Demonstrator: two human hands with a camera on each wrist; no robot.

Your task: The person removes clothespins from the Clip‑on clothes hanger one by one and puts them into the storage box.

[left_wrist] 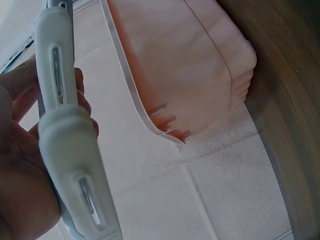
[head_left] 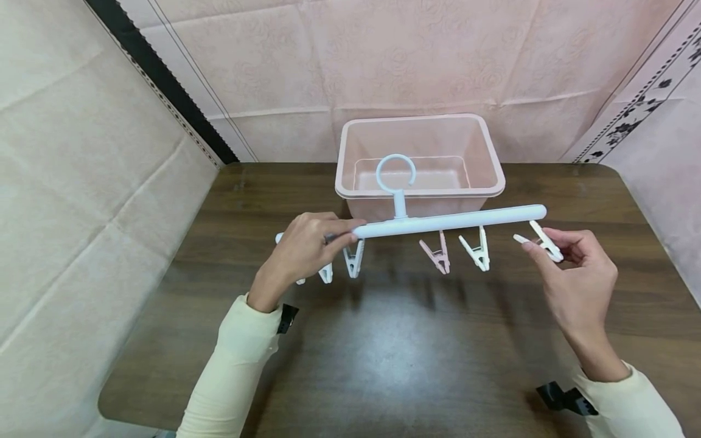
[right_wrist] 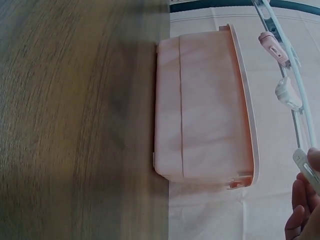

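A pale blue hanger (head_left: 454, 222) with a round hook (head_left: 395, 157) is held up in front of the pink basket. My left hand (head_left: 306, 243) grips its bar left of the hook. Below the bar hang a pink clip (head_left: 437, 254) and a white clip (head_left: 477, 250) on the right, and several pale clips, among them one clip (head_left: 354, 258), by the left hand, which partly hides them. Under the bar's right end, my right hand (head_left: 583, 274) pinches a white clip (head_left: 547, 243) between thumb and fingers. The right wrist view shows this clip (right_wrist: 306, 166) right at the bar's end.
The pink basket (head_left: 418, 118) stands at the back of the brown wooden table (head_left: 372, 365), behind the hanger. A pale patterned cloth (head_left: 411, 55) covers the wall behind, with more pale cloth along both sides.
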